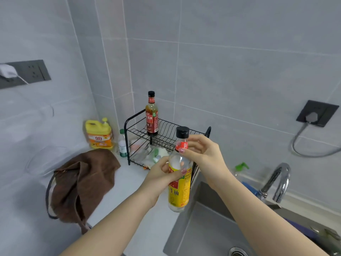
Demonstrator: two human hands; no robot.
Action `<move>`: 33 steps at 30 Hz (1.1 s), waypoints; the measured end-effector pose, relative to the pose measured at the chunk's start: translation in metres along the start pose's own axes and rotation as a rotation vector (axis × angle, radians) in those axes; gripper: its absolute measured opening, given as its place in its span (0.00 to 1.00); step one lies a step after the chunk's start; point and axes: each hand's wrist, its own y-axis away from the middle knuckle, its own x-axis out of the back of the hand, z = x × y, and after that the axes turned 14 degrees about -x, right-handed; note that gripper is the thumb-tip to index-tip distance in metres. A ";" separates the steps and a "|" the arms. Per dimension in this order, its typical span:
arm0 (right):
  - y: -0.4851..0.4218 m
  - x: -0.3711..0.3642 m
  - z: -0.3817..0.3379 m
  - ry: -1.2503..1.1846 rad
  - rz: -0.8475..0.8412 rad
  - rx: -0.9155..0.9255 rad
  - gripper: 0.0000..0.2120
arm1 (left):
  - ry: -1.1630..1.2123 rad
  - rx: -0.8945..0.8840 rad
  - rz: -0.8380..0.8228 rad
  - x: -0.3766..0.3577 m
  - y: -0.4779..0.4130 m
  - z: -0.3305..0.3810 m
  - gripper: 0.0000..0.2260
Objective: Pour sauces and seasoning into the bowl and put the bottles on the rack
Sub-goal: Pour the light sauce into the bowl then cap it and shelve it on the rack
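Note:
I hold a nearly empty clear bottle [179,189] with a yellow and red label and a black cap upright in the air, in front of the rack. My left hand [162,172] grips its body. My right hand [201,150] pinches its neck just below the cap. A black two-tier wire rack [166,133] stands in the corner behind it. On the top tier stands a dark sauce bottle [151,115] with a red label and black cap. A clear glass bowl [43,159] sits on the counter at the left, partly blurred.
A brown cloth bag [81,183] lies on the counter beside the bowl. A yellow detergent jug [99,134] and a small green-capped bottle [122,145] stand left of the rack. The steel sink [203,228] and tap [278,182] are at the right. Packets lie on the rack's lower tier.

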 end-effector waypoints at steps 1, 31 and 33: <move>-0.010 -0.001 -0.002 0.007 -0.023 0.001 0.15 | -0.004 -0.005 0.017 0.003 -0.008 0.000 0.24; -0.273 -0.030 -0.009 0.128 0.145 0.059 0.16 | -0.168 -0.158 -0.022 0.098 -0.291 -0.024 0.22; -0.283 -0.032 -0.002 0.147 0.165 0.041 0.16 | -0.159 -0.144 -0.029 0.104 -0.300 -0.035 0.22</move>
